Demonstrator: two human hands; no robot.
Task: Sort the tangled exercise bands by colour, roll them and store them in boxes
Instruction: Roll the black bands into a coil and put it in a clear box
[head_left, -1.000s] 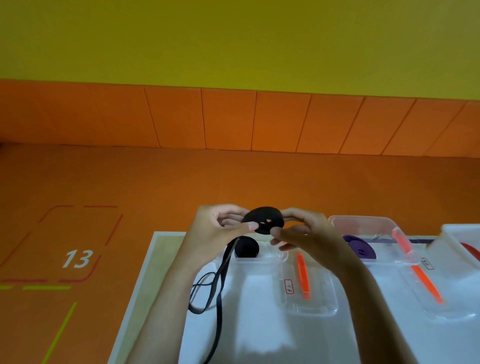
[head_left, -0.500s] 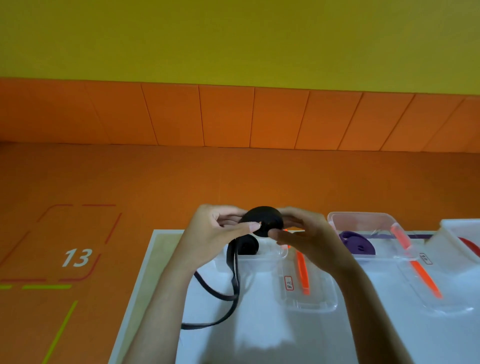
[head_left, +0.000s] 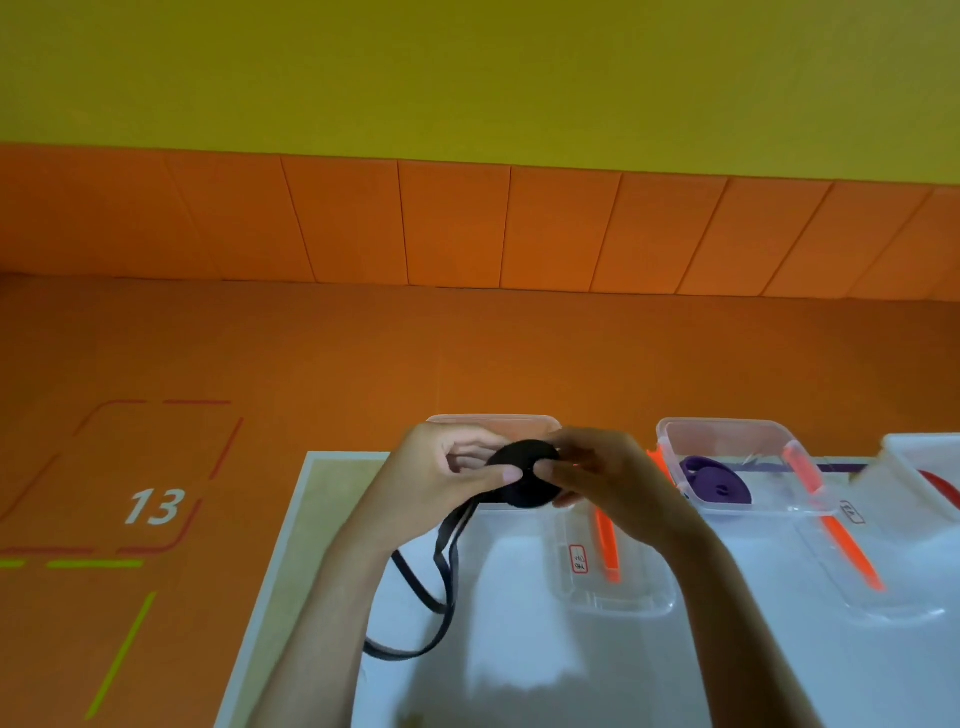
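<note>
Black band roll: a flat black coil is held up between both hands, above the far part of the table and in front of the left clear box.
Left hand: it is closed on the coil's left side. The thumb is laid on the near face and the fingers are curled behind.
Right hand: the coil's right edge is pinched between the thumb and the curled fingers.
Loose tail: the unrolled part of the black band is let down from the coil below the left hand. Its strands reach the table and end in a loop lying beside the left forearm.
Left clear box: it is set at the table's far edge and largely hidden by the hands, so its contents cannot be told.
Lid: a clear lid with an orange clip and a red-framed label is laid flat just in front of that box.
Second clear box: it is placed to the right, and a purple roll is stored inside.
Second lid: it is laid flat in front of the second box.
White box: it is cut off by the right edge, and something red is seen inside.
Table: the top is white, with a pale border at the left.
Floor: it is orange, and the number 13 is marked on it at the left.
</note>
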